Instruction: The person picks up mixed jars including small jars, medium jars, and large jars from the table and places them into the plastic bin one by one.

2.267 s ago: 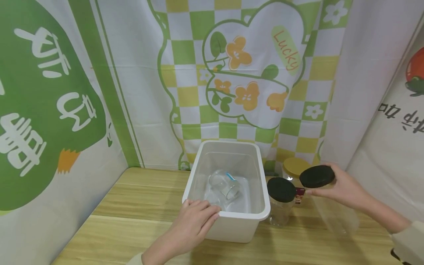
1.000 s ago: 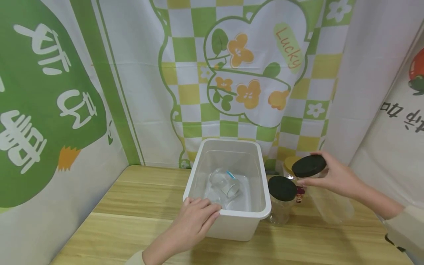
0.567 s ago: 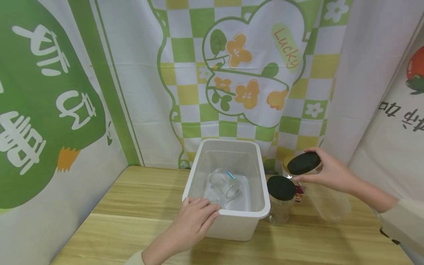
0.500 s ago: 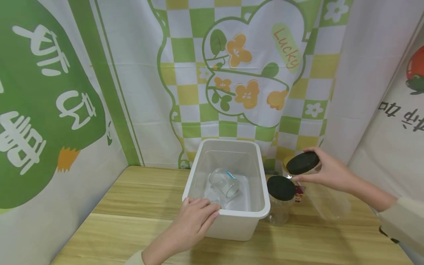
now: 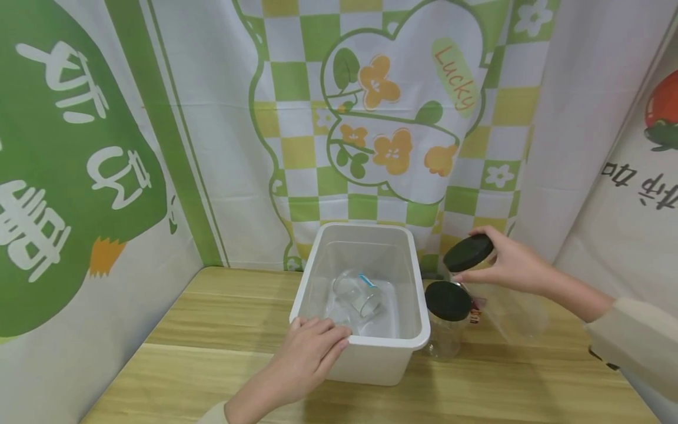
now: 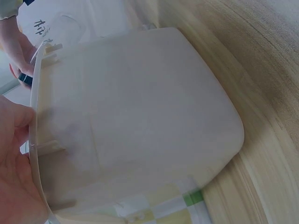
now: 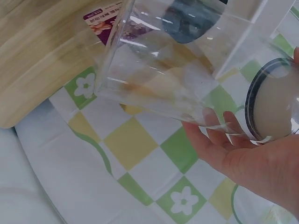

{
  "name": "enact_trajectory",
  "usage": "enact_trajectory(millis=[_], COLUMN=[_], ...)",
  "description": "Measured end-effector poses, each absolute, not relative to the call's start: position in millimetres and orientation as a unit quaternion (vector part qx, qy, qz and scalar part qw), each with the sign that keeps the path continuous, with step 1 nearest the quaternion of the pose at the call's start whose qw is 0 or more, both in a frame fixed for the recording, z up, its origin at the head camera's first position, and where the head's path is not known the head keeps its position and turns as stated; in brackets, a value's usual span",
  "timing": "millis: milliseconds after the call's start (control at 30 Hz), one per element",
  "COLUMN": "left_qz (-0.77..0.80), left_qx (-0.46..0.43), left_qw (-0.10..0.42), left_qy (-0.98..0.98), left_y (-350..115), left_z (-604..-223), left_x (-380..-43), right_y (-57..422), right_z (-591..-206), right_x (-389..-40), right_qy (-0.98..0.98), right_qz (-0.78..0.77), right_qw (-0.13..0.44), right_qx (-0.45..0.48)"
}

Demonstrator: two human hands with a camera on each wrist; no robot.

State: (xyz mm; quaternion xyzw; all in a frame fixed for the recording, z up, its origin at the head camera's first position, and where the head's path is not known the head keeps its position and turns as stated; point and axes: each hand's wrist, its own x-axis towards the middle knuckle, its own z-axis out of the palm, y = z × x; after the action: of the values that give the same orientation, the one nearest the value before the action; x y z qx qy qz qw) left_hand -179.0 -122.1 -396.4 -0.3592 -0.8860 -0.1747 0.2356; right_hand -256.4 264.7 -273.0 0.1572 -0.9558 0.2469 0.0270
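My left hand (image 5: 309, 353) grips the near rim of a white plastic bin (image 5: 371, 362), fingers over the edge; the left wrist view shows the bin's outer wall (image 6: 140, 107). A clear glass jar (image 5: 364, 297) with a blue strip lies on its side in the bin. To the right, my right hand (image 5: 511, 268) holds a clear jar with a black lid (image 5: 468, 252), gripping it near the lid. This jar (image 7: 154, 88) is tilted, its base toward the lower right in the head view. A second black-lidded jar (image 5: 448, 301) stands upright beside the bin.
Behind the held jar, a dark red printed label (image 5: 477, 306) shows; a yellowish shape (image 7: 133, 108) appears beneath that jar in the right wrist view. The wooden table (image 5: 222, 318) ends at a checked curtain (image 5: 296, 82) at the back.
My right hand has carried the held jar left and upward, closer to the bin and more tilted. It now covers the yellow lid seen earlier. The left hand stays on the rim.
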Motion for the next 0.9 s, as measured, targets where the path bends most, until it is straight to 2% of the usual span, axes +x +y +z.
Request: enact_trajectory(millis=[367, 900], left_qz=[-0.177, -0.180], left_qx=[-0.364, -0.362], left_qw=[0.246, 0.244], left_qy=[-0.881, -0.882], left_y=[-122.3, -122.1], left_z=[-397.6, -396.9], left_x=[-179.2, -178.5], right_y=[244.7, 224.7], right_z=[-255.7, -243.7], right_x=[-259.4, -271.2], right_qy=[-0.956, -0.958], right_qz=[0.243, 0.226], right_qw=[0.000, 0.003], right_qx=[0.164, 0.176])
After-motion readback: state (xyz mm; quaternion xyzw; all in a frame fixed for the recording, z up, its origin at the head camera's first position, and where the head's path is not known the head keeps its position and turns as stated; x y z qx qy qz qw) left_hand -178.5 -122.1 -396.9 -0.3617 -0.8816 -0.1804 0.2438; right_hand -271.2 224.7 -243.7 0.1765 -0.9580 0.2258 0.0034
